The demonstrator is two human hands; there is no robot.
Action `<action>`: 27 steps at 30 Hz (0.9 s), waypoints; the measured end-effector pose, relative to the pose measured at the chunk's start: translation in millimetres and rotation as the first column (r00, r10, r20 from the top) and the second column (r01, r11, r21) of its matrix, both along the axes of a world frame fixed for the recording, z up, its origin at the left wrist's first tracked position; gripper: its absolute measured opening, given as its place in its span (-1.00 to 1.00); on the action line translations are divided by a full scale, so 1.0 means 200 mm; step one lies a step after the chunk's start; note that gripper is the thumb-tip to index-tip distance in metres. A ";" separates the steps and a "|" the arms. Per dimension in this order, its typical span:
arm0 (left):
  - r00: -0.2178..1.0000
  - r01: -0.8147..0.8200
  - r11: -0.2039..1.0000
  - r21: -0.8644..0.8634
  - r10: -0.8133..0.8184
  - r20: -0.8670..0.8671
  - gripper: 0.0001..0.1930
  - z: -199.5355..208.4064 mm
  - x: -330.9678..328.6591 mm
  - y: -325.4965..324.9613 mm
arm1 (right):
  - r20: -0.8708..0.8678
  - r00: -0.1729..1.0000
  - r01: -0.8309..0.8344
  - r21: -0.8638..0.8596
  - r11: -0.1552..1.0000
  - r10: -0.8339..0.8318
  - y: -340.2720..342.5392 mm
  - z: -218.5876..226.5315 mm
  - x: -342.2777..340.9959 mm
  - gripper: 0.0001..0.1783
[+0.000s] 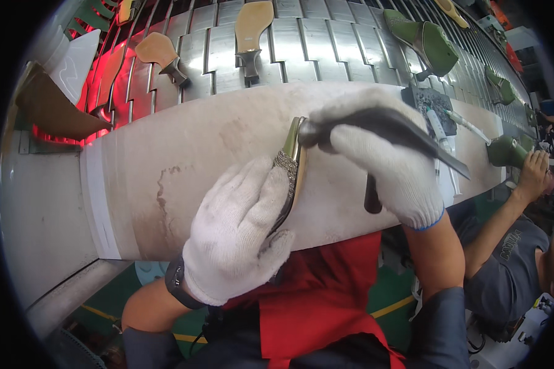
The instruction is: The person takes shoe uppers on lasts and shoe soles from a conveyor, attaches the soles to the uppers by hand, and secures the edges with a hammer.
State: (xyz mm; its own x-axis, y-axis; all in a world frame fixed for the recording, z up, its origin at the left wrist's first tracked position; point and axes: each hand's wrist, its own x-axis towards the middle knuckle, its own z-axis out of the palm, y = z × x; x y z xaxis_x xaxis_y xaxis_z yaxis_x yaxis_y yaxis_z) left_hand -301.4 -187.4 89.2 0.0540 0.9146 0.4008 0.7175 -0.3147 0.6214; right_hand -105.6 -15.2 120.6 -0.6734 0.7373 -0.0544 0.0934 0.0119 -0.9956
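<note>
packages: none | labels: none | signs: none | screens: none

— What sort of place is this?
— A shoe factory: a metal slat conveyor (326, 43) carries heeled soles (252, 31) and green shoes (428, 40) past a long workbench (184, 166), with another worker (511, 246) seated alongside.

A pale, stained workbench ledge (184, 160) is curving across the near scene, a slatted metal conveyor (345, 43) is running behind it carrying tan soles and green shoes, red light (114, 74) is glowing at far left, and green floor with yellow lines (394, 295) is showing below.
</note>
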 end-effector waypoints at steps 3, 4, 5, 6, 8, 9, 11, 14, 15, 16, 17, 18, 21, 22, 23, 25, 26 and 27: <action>1.000 -0.017 1.000 0.015 0.017 -0.009 -0.19 0.01 0.01 -0.01 | -0.005 0.992 -0.123 -0.017 0.992 0.123 -0.16 0.04 0.07 -0.74; 1.000 -0.015 1.000 0.024 0.015 -0.007 -0.19 0.01 0.01 0.00 | 0.070 0.985 -0.156 -0.006 0.988 0.156 -0.21 0.10 0.07 -0.71; 1.000 -0.016 1.000 0.023 0.016 0.001 -0.19 0.00 0.01 -0.01 | 0.096 0.981 -0.174 0.081 0.981 0.166 -0.24 0.10 0.08 -0.71; 1.000 -0.020 0.999 0.045 0.020 0.002 -0.19 -0.01 0.00 -0.01 | 0.090 0.986 -0.158 0.248 0.956 0.140 -0.25 0.08 0.08 -0.70; 1.000 -0.027 0.997 0.068 0.026 0.009 -0.18 -0.03 0.00 -0.01 | 0.061 0.994 -0.104 0.437 0.894 0.086 -0.30 0.05 0.07 -0.68; 1.000 -0.021 0.996 0.082 0.019 0.023 -0.18 -0.03 -0.01 -0.01 | 0.061 0.996 -0.090 0.450 0.888 0.070 -0.34 0.04 0.06 -0.67; 0.999 -0.022 0.995 0.097 0.018 0.039 -0.17 -0.04 -0.02 -0.03 | 0.063 0.998 -0.048 0.552 0.832 0.016 -0.40 0.01 0.05 -0.65; 0.996 -0.048 0.999 -0.023 0.050 0.075 -0.10 -0.02 -0.05 -0.09 | 0.026 0.999 0.016 0.625 0.781 -0.041 -0.49 -0.03 0.03 -0.61; 0.997 -0.060 0.996 -0.058 0.063 0.047 -0.06 -0.02 -0.06 -0.11 | 0.024 0.997 0.037 0.626 0.779 -0.067 -0.52 -0.05 0.03 -0.58; 0.997 -0.074 0.993 -0.094 0.076 0.019 -0.02 -0.01 -0.06 -0.13 | 0.021 0.996 0.058 0.629 0.775 -0.091 -0.56 -0.06 0.04 -0.56; 0.997 -0.078 0.992 -0.096 0.081 0.021 -0.02 -0.02 -0.06 -0.15 | 0.023 0.996 0.053 0.628 0.776 -0.087 -0.59 -0.08 0.04 -0.56; 0.997 -0.079 0.992 -0.100 0.078 -0.018 0.01 -0.02 -0.06 -0.18 | -0.014 0.993 0.102 0.614 0.783 -0.118 -0.63 -0.11 0.03 -0.55; 0.996 -0.082 0.992 -0.092 0.078 -0.047 0.04 -0.04 -0.06 -0.20 | -0.061 0.986 0.160 0.589 0.792 -0.154 -0.70 -0.15 0.00 -0.53; 0.996 -0.081 0.994 -0.076 0.078 -0.038 0.04 -0.05 -0.07 -0.21 | -0.029 0.990 0.128 0.609 0.783 -0.139 -0.71 -0.14 -0.01 -0.53; 0.996 -0.084 0.993 -0.080 0.082 -0.034 0.04 -0.06 -0.07 -0.21 | 0.004 0.992 0.095 0.629 0.772 -0.125 -0.72 -0.14 -0.03 -0.53; 0.995 -0.092 0.993 -0.074 0.088 -0.050 0.01 -0.05 -0.07 -0.21 | -0.075 0.986 0.164 0.601 0.782 -0.149 -0.77 -0.18 -0.04 -0.54; 0.995 -0.094 0.993 -0.072 0.090 -0.046 0.01 -0.05 -0.07 -0.21 | -0.066 0.987 0.155 0.585 0.796 -0.144 -0.78 -0.17 -0.05 -0.54; 0.994 -0.096 0.992 -0.077 0.092 -0.054 0.00 -0.04 -0.07 -0.21 | -0.055 0.989 0.143 0.565 0.813 -0.136 -0.79 -0.17 -0.05 -0.53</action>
State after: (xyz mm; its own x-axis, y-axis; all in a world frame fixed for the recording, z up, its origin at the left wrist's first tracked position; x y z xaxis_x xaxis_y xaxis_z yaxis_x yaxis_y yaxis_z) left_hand -315.2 -228.5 80.4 -0.0159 0.9453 0.3259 0.7727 -0.1952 0.6040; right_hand -116.4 -173.5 86.4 -0.5587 0.7217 0.4086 0.1266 0.5611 -0.8180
